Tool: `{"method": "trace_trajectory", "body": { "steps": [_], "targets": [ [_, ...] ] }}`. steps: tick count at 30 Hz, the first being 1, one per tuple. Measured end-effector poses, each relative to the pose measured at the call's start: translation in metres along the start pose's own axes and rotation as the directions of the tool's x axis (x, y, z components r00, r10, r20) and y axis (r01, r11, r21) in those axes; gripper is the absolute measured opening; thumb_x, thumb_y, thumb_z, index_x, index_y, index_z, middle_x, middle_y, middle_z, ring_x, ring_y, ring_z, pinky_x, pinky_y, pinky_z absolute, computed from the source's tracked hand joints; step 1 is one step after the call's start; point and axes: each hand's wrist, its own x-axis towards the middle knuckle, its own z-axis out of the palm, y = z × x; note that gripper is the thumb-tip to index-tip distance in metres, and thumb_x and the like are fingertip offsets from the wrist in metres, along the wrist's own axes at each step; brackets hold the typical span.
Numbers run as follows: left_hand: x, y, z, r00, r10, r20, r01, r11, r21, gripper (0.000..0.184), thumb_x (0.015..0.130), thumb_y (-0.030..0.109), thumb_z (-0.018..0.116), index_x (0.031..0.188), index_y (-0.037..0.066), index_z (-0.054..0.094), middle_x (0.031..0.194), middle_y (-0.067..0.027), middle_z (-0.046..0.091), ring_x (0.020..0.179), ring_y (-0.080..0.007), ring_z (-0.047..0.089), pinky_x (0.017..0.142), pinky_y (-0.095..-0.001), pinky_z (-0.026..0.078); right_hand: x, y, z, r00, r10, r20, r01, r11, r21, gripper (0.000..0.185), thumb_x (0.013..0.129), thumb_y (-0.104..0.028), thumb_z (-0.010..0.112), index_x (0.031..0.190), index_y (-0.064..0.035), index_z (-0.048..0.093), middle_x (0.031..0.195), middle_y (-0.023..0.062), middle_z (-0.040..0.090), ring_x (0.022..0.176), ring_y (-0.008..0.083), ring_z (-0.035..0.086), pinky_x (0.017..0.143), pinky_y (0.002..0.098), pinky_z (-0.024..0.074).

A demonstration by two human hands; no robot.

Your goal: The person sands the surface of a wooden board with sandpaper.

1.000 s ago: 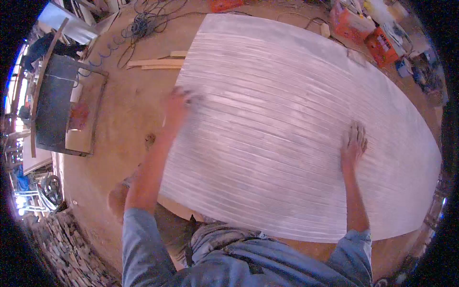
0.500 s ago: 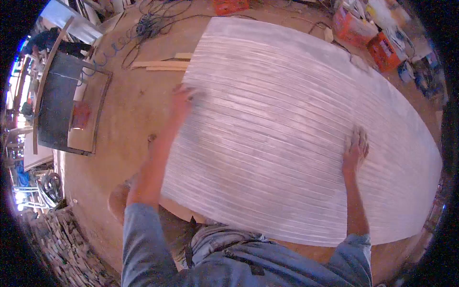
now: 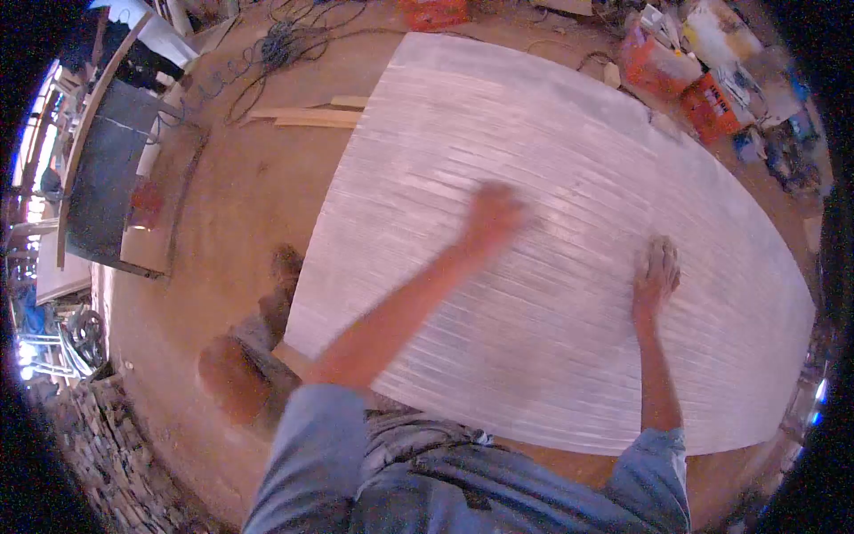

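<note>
A large pale panel (image 3: 569, 356) with many parallel ridges or lines and a curved right side lies in front of me. My left hand (image 3: 494, 214) is over its upper middle, smeared by motion; its fingers and anything under them cannot be made out. Flat on the right part of the panel rests my right hand (image 3: 656, 271), fingers stretched out and dusty, holding nothing.
Wooden strips (image 3: 311, 117) lie on the floor beyond the panel's left edge, near a tangled cable (image 3: 280, 44). A dark table-like frame (image 3: 107, 178) stands at left. Orange crates (image 3: 712, 107) with clutter are at upper right, stacked pieces (image 3: 111, 445) at lower left.
My left hand has swept right from the panel's left edge to its upper middle. My right hand stays at nearly the same place. The person in dark clothes at upper left has shifted.
</note>
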Motion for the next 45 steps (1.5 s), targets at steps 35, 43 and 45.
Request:
{"method": "trace_trajectory", "body": {
  "steps": [35, 43, 45],
  "targets": [
    [-0.121, -0.095, -0.167, 0.961, -0.161, 0.225, 0.094, 0.955, 0.281, 0.043, 0.067, 0.004, 0.064, 0.103, 0.026, 0.071, 0.106, -0.0014, 0.065, 0.103, -0.0263, 0.057, 0.099, -0.0463, 0.038, -0.001, 0.015, 0.009, 1.0, -0.011, -0.005, 0.011, 1.0, -0.015, 0.053, 0.094, -0.03, 0.052, 0.144, -0.0189, 0.039, 0.153, 0.004, 0.031, 0.141, 0.0255, 0.026, 0.112, 0.0503, 0.0185],
    [-0.144, -0.061, -0.139, 0.941, -0.172, 0.29, 0.134, 0.98, 0.146, 0.053, 0.064, 0.013, 0.07, 0.116, 0.02, 0.063, 0.119, -0.0063, 0.059, 0.12, -0.0332, 0.047, 0.106, -0.0535, 0.031, -0.005, 0.02, 0.015, 0.999, -0.034, -0.022, 0.032, 0.997, -0.065, 0.051, 0.094, -0.028, 0.053, 0.143, -0.0169, 0.041, 0.15, 0.0061, 0.035, 0.14, 0.0242, 0.028, 0.112, 0.046, 0.0203],
    [-0.141, -0.095, -0.175, 0.945, -0.239, 0.223, 0.19, 0.957, 0.218, 0.039, 0.065, 0.013, 0.07, 0.104, 0.02, 0.068, 0.106, -0.0048, 0.062, 0.11, -0.0311, 0.051, 0.099, -0.05, 0.037, -0.002, 0.013, 0.006, 1.0, -0.029, 0.004, 0.029, 0.998, -0.048, 0.053, 0.094, -0.029, 0.053, 0.144, -0.0184, 0.04, 0.152, 0.0058, 0.033, 0.141, 0.0242, 0.026, 0.112, 0.0473, 0.0188]
  ]
}}
